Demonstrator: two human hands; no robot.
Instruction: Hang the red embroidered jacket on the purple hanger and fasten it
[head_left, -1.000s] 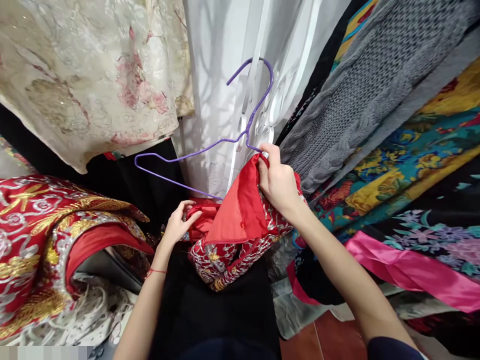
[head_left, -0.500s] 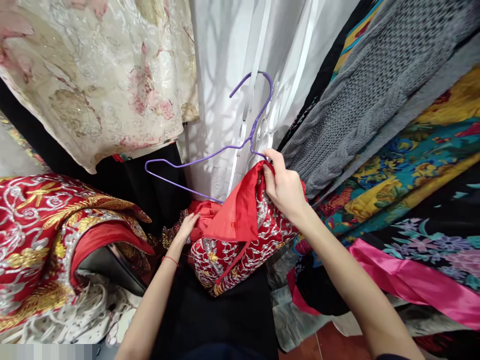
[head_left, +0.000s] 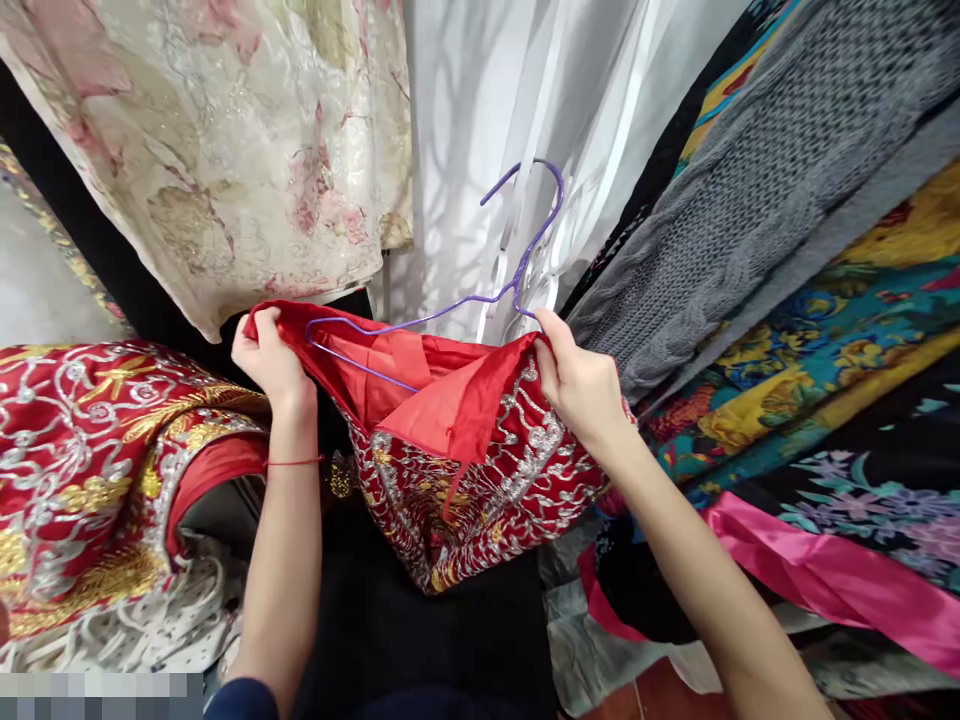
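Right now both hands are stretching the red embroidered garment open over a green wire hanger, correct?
Not quite: the wire hanger is purple, not green. The head view shows the left hand and right hand stretching the red embroidered garment open over it.

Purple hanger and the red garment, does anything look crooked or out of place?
Yes. The purple hanger sits tilted, its left end lower. The red garment is stretched between the left hand and right hand, with red lining flopped outward.

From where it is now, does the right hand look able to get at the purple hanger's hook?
Probably yes: the right hand grips the red garment just below the hanger, and nothing lies between.
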